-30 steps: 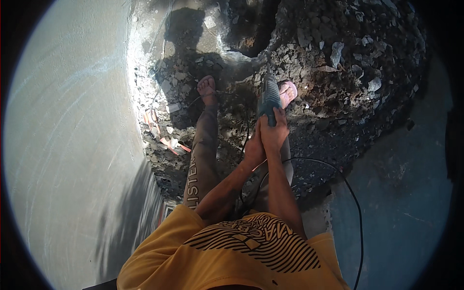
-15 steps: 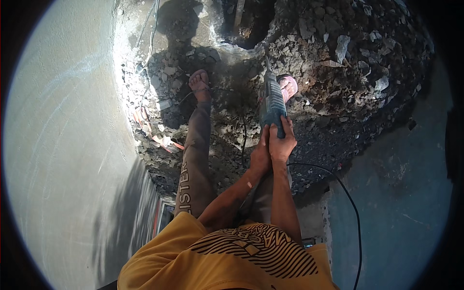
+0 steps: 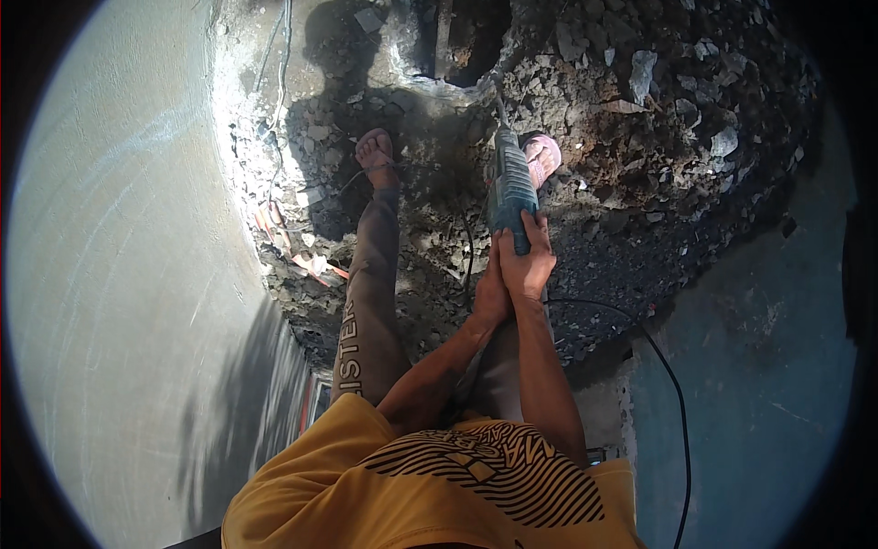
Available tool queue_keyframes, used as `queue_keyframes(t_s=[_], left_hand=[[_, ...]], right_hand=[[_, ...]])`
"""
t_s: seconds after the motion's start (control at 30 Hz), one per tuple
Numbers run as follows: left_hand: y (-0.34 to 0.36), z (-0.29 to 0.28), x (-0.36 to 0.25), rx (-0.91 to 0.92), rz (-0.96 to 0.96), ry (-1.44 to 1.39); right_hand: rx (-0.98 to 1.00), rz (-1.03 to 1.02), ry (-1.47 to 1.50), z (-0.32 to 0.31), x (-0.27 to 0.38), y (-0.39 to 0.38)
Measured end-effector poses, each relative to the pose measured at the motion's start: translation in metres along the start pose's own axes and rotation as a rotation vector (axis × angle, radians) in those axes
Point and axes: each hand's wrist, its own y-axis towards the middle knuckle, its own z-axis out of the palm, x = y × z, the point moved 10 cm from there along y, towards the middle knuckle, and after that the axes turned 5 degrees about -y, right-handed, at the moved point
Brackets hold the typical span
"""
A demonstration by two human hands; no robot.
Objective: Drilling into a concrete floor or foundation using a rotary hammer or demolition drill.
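Note:
Both my hands are closed on the rear of a teal demolition hammer (image 3: 515,190) with a ribbed grey front. My right hand (image 3: 528,263) wraps its back end, fingers over the housing. Just left of it and pressed close, my left hand (image 3: 490,285) grips the same end; its fingertips are partly hidden. The tool points away from me, and its chisel bit (image 3: 501,110) meets the ground at the broken rim of a dark hole (image 3: 476,41). A black power cord (image 3: 666,361) curves from beside my hands down the right side.
Rubble (image 3: 640,137) covers the ground on the right. My sandalled feet stand on broken ground, the right foot (image 3: 541,158) close beside the hammer. A pale wall (image 3: 119,274) rises at left, with loose wires (image 3: 282,73) near it. A bluish surface (image 3: 741,384) lies at right.
The hammer and my hands have shifted slightly left and away from me, with the bit still at the hole's rim. Both hands keep their grip.

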Motion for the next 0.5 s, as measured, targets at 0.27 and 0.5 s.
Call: queue_keyframes(t_s=[0.27, 0.5], left_hand=[[0.005, 0.018, 0.009, -0.029, -0.067, -0.243], [0.003, 0.048, 0.042, 0.026, -0.304, -0.582]], right_hand=[[0.025, -0.038, -0.005, -0.005, -0.009, 0.009], [0.042, -0.057, -0.032, -0.01, -0.011, 0.017]])
